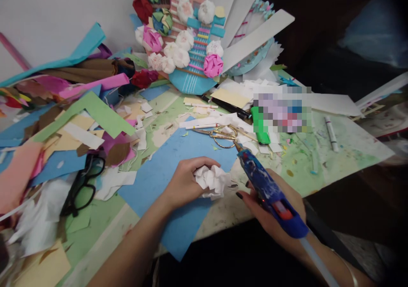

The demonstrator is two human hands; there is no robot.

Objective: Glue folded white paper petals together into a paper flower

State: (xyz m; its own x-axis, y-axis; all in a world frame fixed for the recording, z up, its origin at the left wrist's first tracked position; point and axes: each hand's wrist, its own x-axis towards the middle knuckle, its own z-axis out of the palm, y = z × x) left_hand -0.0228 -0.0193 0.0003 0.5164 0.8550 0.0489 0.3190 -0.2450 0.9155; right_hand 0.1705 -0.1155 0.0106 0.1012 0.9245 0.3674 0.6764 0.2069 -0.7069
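My left hand (187, 181) is closed around a crumpled white paper flower (213, 180), just above a sheet of blue paper (165, 193). In my right hand (283, 198) is a blue hot glue gun (270, 193), its nozzle pointing up and to the left, with a clear glue stick (318, 259) coming out of its back end. The nozzle tip is apart from the flower, above and to its right. Gold-handled scissors (223, 135) lie on the table just beyond the nozzle.
A blue paper guitar (193, 81) with white and pink paper flowers leans at the back. Paper scraps (86, 125) and black glasses (84, 185) crowd the left. A green object (260, 125), a black pen (228, 106) and a marker (330, 134) lie farther right.
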